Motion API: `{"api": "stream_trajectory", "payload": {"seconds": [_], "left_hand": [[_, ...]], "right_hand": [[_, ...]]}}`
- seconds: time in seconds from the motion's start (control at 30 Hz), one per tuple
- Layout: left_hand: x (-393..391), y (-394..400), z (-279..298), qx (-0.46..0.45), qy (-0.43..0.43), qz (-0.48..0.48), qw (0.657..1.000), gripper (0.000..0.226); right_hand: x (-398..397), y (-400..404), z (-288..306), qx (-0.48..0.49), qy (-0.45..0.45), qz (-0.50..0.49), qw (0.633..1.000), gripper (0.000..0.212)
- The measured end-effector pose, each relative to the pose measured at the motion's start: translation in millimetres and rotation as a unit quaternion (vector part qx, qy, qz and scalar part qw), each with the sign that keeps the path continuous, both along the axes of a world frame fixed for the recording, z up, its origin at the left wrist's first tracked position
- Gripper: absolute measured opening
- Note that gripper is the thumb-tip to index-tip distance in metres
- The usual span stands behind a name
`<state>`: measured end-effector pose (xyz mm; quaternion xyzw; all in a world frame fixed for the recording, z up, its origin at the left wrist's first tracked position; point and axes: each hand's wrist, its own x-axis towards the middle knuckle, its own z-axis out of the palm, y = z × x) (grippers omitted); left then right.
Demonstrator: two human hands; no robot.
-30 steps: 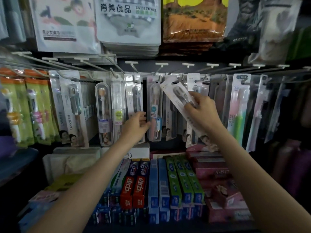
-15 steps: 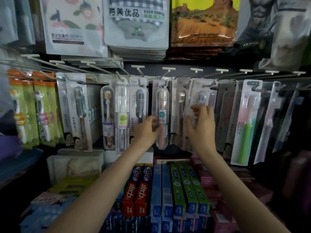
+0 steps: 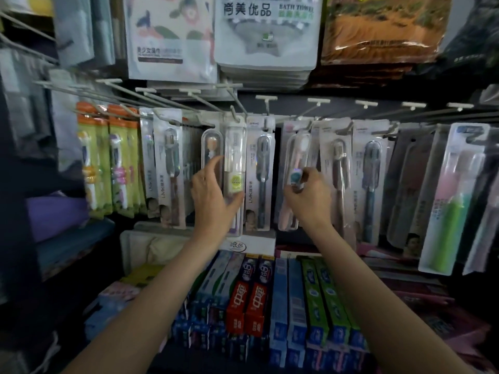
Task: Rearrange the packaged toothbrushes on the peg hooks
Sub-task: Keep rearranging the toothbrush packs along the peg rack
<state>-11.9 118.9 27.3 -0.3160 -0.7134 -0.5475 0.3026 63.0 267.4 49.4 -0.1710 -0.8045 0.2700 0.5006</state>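
A: Right hand (image 3: 306,197)?
B: Pinches the pink brush pack (image 3: 294,182), tilted, hanging on its hook.
A: Left hand (image 3: 213,203)?
B: Spread wide around the clear pack (image 3: 235,179); thumb maybe touching it, blurry.

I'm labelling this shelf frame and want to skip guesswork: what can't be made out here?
Head view only:
- Lower part of the clear toothbrush case: covered by the left hand.
- Middle of the pink toothbrush pack: covered by the right hand, which pinches it.
- Small print on the grey toothbrush pack: blurred.
- Towel packs: cut off by the top edge.
- Toothpaste boxes: bottom row too dark to read.
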Motion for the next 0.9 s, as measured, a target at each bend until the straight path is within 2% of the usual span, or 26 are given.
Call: {"api": "stream_trajectory", "payload": {"seconds": [0.07,0.13,0.4,0.5,0.63,0.77,0.83,0.9], "left_hand": [[-1,1,0,0.016,-0.048,-0.056,0.997,0.079],[-3,1,-1,0.005,-0.065,-0.07,0.995,0.077],[-10,-7,-5,-0.034,-0.038,-0.072,0.996,0.068],[-14,-10,-5,-0.041,-0.018,-0.065,0.997,0.066],[-14,-7,-7,-0.043,-0.01,-0.051,0.998,0.066],[-11,-2,-9,-0.037,-0.015,-0.063,0.997,0.068],[-12,-2,-9,-0.034,-0.023,-0.077,0.996,0.068],[-13,-6,-11,-0.041,-0.033,-0.095,0.994,0.068]], "right_hand": [[5,-1,1,0.007,0.001,0.014,1.0,0.039],[12,-2,2,0.031,0.004,0.013,0.999,0.041],[46,-2,7,0.116,-0.05,-0.02,0.992,0.039],[62,-3,8,0.122,-0.039,0.027,0.991,0.028],[73,-3,10,0.072,0.002,0.078,0.994,0.015],[75,-13,14,0.056,0.012,0.155,0.986,0.017],[71,-16,17,0.07,0.009,0.157,0.985,0.013],[64,-20,18,0.101,-0.029,0.154,0.982,0.023]]}}
